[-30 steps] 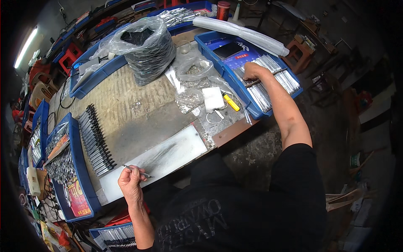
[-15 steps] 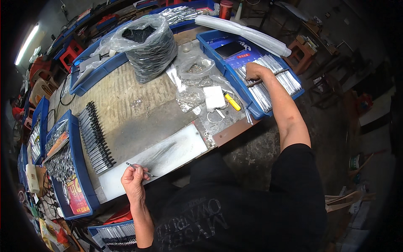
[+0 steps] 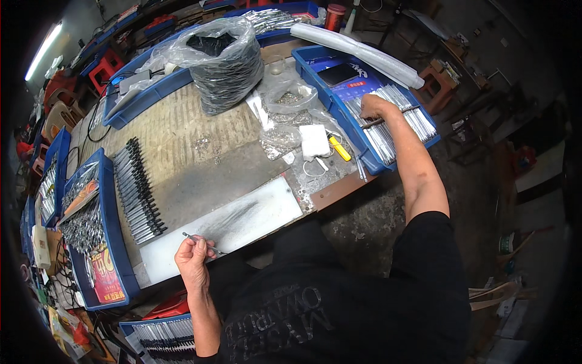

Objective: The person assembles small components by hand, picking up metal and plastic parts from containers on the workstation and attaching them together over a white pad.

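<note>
Over the near edge of a white board [image 3: 273,209], my left hand [image 3: 193,259] is closed, pinching a slim pen-like rod [image 3: 187,235]. The rod slants across the fingers, and both its ends stick out. Out to the right, my right hand [image 3: 377,108] reaches into a blue tray [image 3: 306,71] among bundled thin silver tubes [image 3: 381,142]. Its fingers curl downward at a dark divider across the tubes; the fingertips are hidden. To the left of the board lies a neat row of silver pen-like pieces with black ends [image 3: 136,194].
A large clear bag of dark pieces [image 3: 227,79] stands at the back. Small bags of metal bits [image 3: 285,109], a white block [image 3: 314,141] and a yellow-handled tool [image 3: 340,148] lie mid-right. A phone [image 3: 338,74] rests in the right tray. Another blue tray [image 3: 115,242] sits left.
The view has shifted slightly. My right hand stays at the silver tubes with a small change of pose. My left hand still holds the pen-like rod.
</note>
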A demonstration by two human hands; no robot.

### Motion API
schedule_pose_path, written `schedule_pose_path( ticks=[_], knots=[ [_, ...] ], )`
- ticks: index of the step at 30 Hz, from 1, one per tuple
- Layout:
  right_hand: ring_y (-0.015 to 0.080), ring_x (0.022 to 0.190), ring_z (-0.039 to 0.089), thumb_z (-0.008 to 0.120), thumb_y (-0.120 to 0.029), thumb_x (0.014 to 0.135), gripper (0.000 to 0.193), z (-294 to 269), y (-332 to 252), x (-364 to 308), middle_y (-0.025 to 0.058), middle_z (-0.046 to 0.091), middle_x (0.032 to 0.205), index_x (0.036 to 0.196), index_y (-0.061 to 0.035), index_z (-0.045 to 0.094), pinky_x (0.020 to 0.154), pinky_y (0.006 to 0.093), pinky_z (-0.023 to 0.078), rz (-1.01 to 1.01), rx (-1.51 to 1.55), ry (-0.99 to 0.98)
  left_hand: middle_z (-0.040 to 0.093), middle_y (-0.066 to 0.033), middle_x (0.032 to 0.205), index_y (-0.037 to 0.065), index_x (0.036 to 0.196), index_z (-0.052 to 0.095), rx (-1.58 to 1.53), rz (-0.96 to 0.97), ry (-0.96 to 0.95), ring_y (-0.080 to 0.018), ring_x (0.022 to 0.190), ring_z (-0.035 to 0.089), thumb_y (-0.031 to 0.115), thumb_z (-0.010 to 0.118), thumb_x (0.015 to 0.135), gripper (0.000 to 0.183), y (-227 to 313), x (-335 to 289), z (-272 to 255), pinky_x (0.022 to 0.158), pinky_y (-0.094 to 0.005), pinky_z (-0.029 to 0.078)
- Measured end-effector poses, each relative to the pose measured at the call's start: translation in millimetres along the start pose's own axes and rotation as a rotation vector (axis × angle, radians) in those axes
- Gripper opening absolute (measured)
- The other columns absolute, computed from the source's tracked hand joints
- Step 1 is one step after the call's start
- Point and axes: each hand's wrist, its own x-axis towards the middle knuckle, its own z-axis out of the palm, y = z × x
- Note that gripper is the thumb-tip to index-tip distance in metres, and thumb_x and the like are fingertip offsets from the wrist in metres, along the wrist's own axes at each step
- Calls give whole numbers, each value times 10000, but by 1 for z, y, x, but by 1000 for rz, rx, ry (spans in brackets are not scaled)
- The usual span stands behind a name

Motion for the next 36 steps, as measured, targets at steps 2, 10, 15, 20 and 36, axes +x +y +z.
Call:
schedule_pose_path(
  ticks=[2, 10, 15, 20, 36],
  knots=[
    [313, 676, 619, 590, -102, 589, 219, 4, 1, 6, 240, 610, 721, 737, 53, 636, 614, 377, 474, 11, -18, -9, 589, -94, 725, 27, 812, 548, -1, 5, 0, -109, 547, 520, 66, 588, 817, 57, -1, 0, -2, 507, -227, 455],
    [317, 817, 626, 557, -39, 581, 289, -1, -7, 5, 266, 607, 860, 834, 84, 622, 683, 370, 488, 53, -39, -64, 589, -87, 714, 27, 838, 560, -29, 22, -3, -105, 549, 520, 88, 602, 814, 77, -4, -4, -5, 509, -226, 454],
    [316, 758, 633, 558, -32, 568, 250, -5, -13, -3, 261, 612, 807, 780, 79, 631, 651, 374, 490, 36, -22, -8, 589, -79, 715, 26, 834, 564, -16, 14, 3, -104, 547, 523, 97, 606, 813, 85, -3, -4, -3, 510, -221, 455],
    [314, 734, 634, 565, -33, 564, 233, -1, -9, 4, 252, 615, 774, 757, 79, 632, 630, 373, 488, 64, -19, -41, 590, -79, 717, 26, 835, 565, -18, 18, -6, -103, 546, 524, 96, 604, 814, 83, -3, -5, -1, 511, -219, 456],
    [79, 566, 503, 590, -89, 710, 87, -35, -79, -89, 15, 547, 640, 762, -26, 558, 528, 220, 409, -422, 1084, 159, 593, -86, 738, 19, 817, 567, -13, -6, -44, -101, 566, 532, 101, 589, 826, 86, 12, -4, 15, 537, -224, 464]
  ],
)
